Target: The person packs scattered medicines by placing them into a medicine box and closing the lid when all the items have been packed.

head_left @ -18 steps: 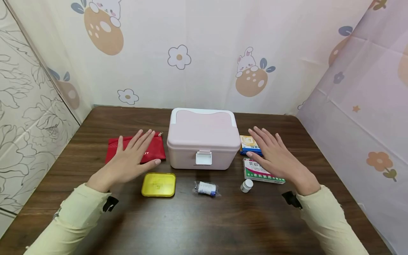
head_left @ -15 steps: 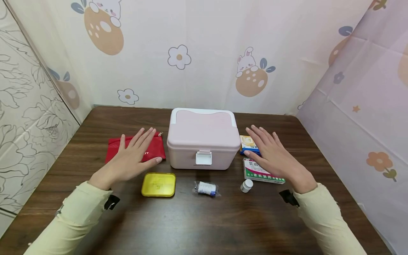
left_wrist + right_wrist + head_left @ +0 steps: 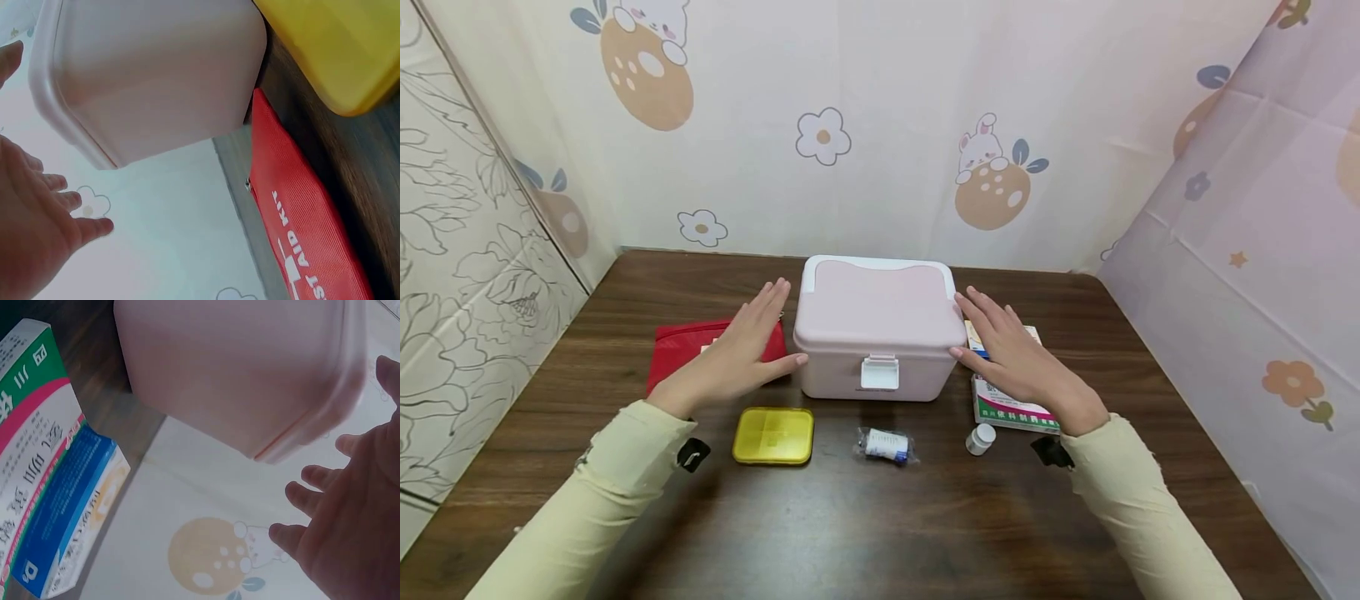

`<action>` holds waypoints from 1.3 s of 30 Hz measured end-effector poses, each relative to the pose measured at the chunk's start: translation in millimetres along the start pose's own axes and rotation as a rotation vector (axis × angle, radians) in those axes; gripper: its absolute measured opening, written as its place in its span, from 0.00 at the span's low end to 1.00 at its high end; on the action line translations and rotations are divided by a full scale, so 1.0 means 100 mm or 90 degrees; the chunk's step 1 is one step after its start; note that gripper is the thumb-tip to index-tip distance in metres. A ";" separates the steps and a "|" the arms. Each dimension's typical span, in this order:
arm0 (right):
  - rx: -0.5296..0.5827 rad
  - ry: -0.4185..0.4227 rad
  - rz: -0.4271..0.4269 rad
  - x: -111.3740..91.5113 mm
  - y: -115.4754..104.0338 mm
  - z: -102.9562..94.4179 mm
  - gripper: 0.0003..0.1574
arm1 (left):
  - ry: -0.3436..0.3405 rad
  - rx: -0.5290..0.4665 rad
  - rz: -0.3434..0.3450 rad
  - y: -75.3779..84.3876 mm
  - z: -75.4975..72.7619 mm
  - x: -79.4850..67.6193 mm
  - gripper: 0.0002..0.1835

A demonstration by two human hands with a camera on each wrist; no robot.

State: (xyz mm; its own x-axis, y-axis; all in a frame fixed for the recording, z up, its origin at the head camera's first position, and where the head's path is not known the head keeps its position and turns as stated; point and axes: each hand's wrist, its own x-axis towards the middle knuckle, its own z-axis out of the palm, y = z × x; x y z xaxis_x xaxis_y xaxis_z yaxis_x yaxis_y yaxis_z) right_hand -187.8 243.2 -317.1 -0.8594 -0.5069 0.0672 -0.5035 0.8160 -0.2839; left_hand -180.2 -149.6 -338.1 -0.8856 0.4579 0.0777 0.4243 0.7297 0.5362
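Pink lidded box (image 3: 880, 312), 1 piece, lid down, standing mid-width on the dark wood table (image 3: 880, 525); left hand (image 3: 726, 358) and right hand (image 3: 1022, 358) near its 2 sides, fingers outstretched, both grips wide, holding nothing; red pouch (image 3: 679, 348) at the box's left, green-and-white carton (image 3: 1011, 411) and blue carton (image 3: 65, 506) at its right; yellow case (image 3: 773, 436), plastic-wrapped item (image 3: 886, 445), white bottle (image 3: 981, 439) in front

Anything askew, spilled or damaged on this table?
Nothing stands out. The pink box sits upright with its lid down, the yellow case lies flat, and no spill shows on the table. The right hand partly hides the medicine boxes, so damage there can't be ruled out.
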 end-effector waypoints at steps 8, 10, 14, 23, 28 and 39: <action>0.064 0.008 -0.011 0.08 0.02 0.10 0.48 | 0.007 -0.103 0.004 0.00 0.07 0.18 0.60; 0.081 0.004 -0.006 0.09 0.02 0.11 0.48 | 0.010 -0.118 0.006 0.00 0.10 0.21 0.60; 0.130 -0.011 0.012 0.11 0.00 0.13 0.49 | 0.016 -0.157 0.003 0.00 0.17 0.25 0.60; 0.208 -0.013 0.025 0.12 -0.06 0.18 0.49 | 0.035 -0.261 -0.004 0.06 0.27 0.25 0.58; 0.231 -0.009 0.022 0.12 -0.07 0.18 0.49 | 0.045 -0.261 0.001 0.08 0.27 0.26 0.56; 0.242 -0.007 0.028 0.11 -0.08 0.17 0.49 | 0.043 -0.259 -0.007 0.10 0.26 0.25 0.56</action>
State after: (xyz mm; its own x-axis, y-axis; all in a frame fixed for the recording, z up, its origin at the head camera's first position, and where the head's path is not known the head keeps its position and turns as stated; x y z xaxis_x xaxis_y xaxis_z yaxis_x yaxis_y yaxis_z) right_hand -191.6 226.9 -330.4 -0.8774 -0.4782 0.0378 -0.3955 0.6765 -0.6212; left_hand -193.0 -118.0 -352.3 -0.9058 0.4071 0.1179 0.3175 0.4675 0.8250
